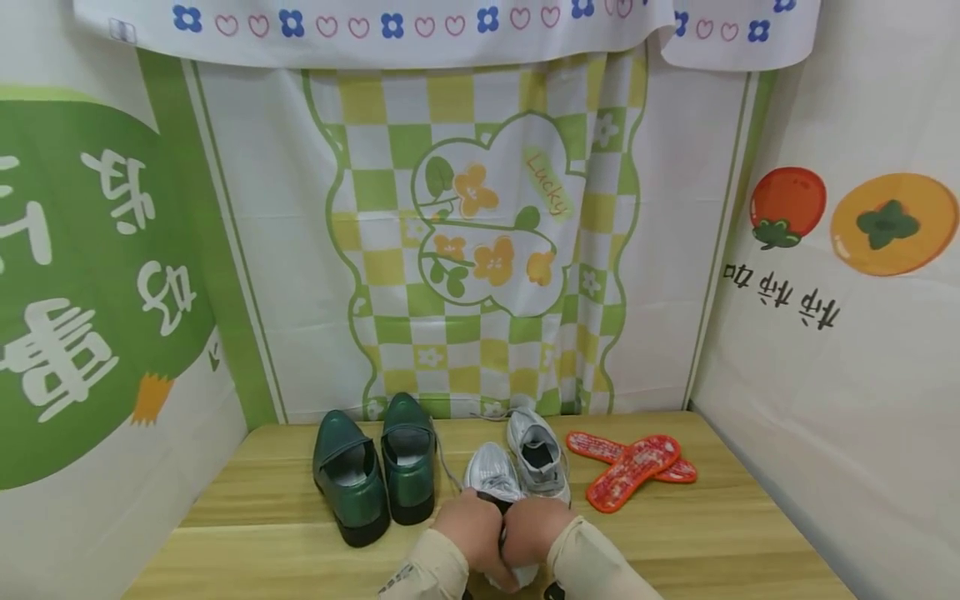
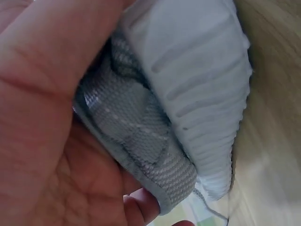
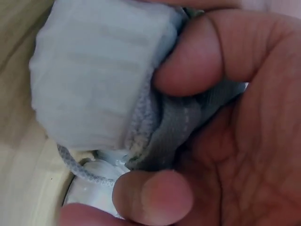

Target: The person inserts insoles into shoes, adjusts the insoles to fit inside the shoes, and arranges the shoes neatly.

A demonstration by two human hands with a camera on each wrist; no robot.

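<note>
A silver-grey sneaker stands on the wooden surface with its toe pointing away from me. Both hands are at its ankle opening and heel: my left hand on the left side, my right hand on the right. In the left wrist view, the fingers curl around the grey mesh collar above the thick white sole. The right wrist view has fingers pinching the fabric collar beside the white heel. Its mate, another silver sneaker, sits just beyond on the right. The hands hide most of the opening.
A pair of dark green loafers stands to the left. Two red insoles lie crossed on the right. A loose grey lace trails between the loafers and the sneaker. Patterned cloth hangs behind.
</note>
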